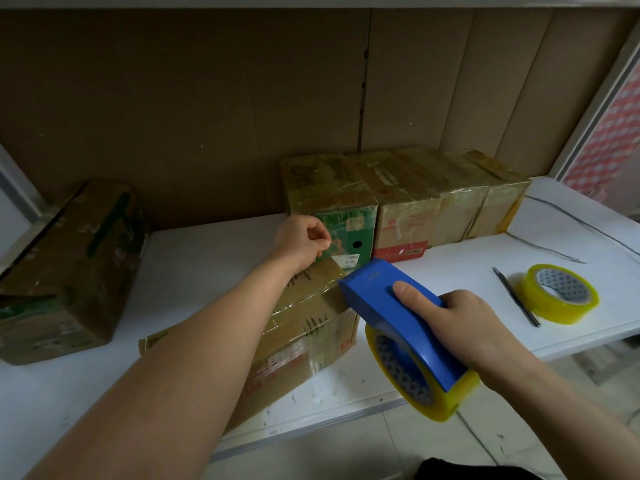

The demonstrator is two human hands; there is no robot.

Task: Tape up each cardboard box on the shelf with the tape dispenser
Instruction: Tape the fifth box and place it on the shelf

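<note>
A: What are the fingers doing?

B: The right hand (474,327) is wrapped around the blue plastic tape dispenser (398,313), thumb flat on top, its nose at the top edge of the near brown cardboard box (304,327). The left hand (304,240) hangs over that box's far end, fingers loosely curled; whether they pinch the tape end I cannot tell.

A: And to tape well?

B: I'd keep the dispenser low, pull straight along the seam, then press the strip down. The box sits at the front of the white shelf (194,258), before the row of taped boxes (415,195).
</note>
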